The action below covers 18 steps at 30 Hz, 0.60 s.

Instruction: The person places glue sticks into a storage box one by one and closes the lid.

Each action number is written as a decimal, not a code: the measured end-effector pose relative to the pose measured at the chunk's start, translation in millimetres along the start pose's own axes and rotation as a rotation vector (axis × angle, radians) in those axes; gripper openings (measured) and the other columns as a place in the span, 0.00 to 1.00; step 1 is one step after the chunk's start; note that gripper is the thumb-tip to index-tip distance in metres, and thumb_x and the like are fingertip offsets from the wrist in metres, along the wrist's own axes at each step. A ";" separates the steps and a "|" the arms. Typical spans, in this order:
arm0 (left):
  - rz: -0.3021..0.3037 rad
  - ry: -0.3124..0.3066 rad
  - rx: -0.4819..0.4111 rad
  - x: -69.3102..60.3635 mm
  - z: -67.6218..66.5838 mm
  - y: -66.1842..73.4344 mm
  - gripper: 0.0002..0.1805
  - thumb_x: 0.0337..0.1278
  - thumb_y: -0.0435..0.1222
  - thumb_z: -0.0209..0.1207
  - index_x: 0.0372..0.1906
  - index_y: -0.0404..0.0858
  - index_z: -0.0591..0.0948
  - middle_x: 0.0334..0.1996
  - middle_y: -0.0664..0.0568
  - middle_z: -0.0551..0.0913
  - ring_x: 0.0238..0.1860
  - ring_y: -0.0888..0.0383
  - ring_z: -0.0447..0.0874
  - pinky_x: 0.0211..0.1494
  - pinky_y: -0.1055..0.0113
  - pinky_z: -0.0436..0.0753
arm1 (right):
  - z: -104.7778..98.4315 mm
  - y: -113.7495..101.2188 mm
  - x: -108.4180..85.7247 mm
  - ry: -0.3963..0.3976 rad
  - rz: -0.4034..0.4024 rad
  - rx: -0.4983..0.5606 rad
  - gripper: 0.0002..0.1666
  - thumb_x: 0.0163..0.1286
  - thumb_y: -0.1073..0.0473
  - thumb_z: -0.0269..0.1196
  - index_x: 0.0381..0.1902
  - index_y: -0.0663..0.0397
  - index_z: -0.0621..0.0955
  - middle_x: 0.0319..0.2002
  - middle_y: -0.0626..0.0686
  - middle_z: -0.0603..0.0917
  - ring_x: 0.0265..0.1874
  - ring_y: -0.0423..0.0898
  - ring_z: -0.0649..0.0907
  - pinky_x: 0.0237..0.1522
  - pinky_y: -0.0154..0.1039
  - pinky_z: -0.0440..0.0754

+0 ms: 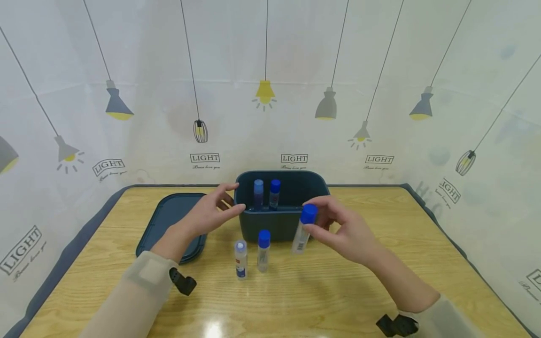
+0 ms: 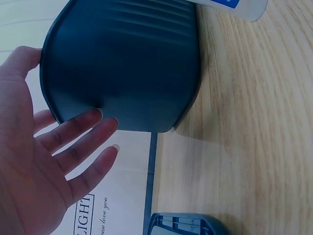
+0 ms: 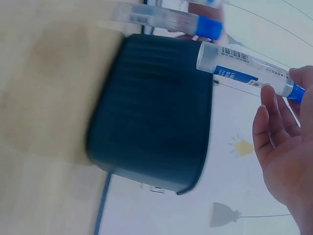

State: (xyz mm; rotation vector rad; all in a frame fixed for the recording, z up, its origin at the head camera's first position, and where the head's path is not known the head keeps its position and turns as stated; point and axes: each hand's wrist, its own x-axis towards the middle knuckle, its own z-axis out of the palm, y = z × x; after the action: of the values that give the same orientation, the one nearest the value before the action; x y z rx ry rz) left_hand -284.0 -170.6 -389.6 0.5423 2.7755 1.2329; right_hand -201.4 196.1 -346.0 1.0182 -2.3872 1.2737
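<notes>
My right grip (image 1: 346,231) pinches the blue-capped bottle (image 1: 300,238) near its top, raised above the tabletop (image 1: 338,300), long axis tilted, base leaning left, just on the near side of the bin (image 1: 274,227); my left grip (image 1: 210,212), fingers relaxed at the bin's left end, is farther off

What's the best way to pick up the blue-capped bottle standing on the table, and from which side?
Probably pinch the bottle just below its blue cap, coming from the right: it is slim and upright, with another bottle close on its left and the box behind.
</notes>
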 end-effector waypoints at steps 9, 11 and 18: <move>0.003 0.002 -0.001 0.1 0.4 -1.4 0.44 0.75 0.63 0.63 0.86 0.52 0.64 0.63 0.45 0.85 0.60 0.45 0.85 0.56 0.49 0.89 | -20.3 -7.8 24.7 0.104 -0.067 0.003 0.28 0.70 0.74 0.71 0.65 0.56 0.80 0.39 0.48 0.86 0.28 0.42 0.83 0.32 0.34 0.83; 0.004 0.002 0.004 0.3 0.2 -1.7 0.44 0.75 0.63 0.63 0.86 0.52 0.64 0.63 0.45 0.85 0.60 0.45 0.85 0.56 0.49 0.89 | -22.6 -7.2 29.9 0.123 -0.077 0.015 0.27 0.70 0.75 0.71 0.65 0.57 0.80 0.38 0.47 0.87 0.27 0.43 0.83 0.31 0.33 0.83; 0.008 0.001 -0.002 -0.4 -0.1 -1.0 0.44 0.75 0.62 0.63 0.86 0.52 0.64 0.62 0.45 0.85 0.60 0.45 0.85 0.57 0.49 0.89 | -25.7 -1.5 44.6 0.171 -0.042 0.020 0.24 0.74 0.70 0.70 0.66 0.54 0.81 0.40 0.48 0.89 0.27 0.45 0.85 0.31 0.33 0.81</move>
State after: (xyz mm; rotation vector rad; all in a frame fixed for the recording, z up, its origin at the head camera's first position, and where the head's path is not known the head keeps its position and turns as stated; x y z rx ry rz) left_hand -284.0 -171.4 -390.2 0.5534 2.7749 1.2379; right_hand -235.3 195.6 -307.2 0.9199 -2.2188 1.3163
